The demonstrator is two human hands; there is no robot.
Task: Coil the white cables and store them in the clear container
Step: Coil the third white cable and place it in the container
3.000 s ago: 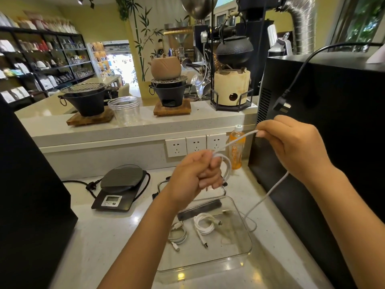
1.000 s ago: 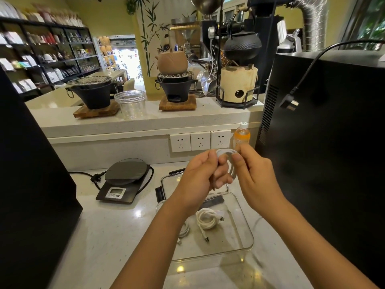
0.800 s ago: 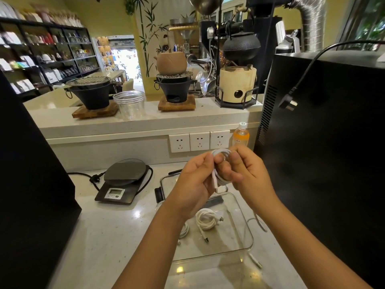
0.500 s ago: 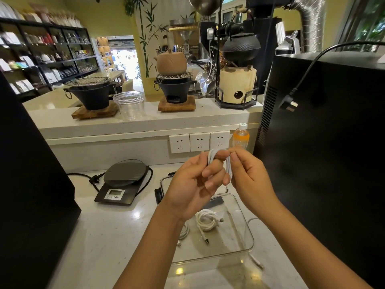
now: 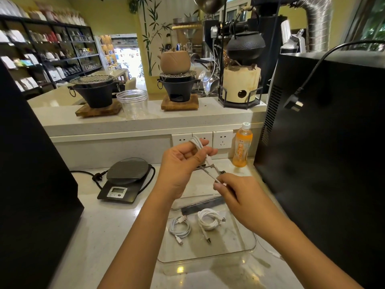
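Pale worktop underneath, carrying a scale, an orange bottle and a clear container.

Both forearms raised over the container. Left hand palm-up, fingers curled round a white cable looped over them, gripping the coil. Right hand lower and nearer the body, thumb and forefinger pinching the cable's free end where it runs taut down from the coil. Hands apart, joined only by that short straight run.

Inside the container: two coiled cables side by side on the floor, left coil and right coil, each with a plug end trailing toward the near wall. Coils not touching.

Black plug hanging against the dark machine at right.
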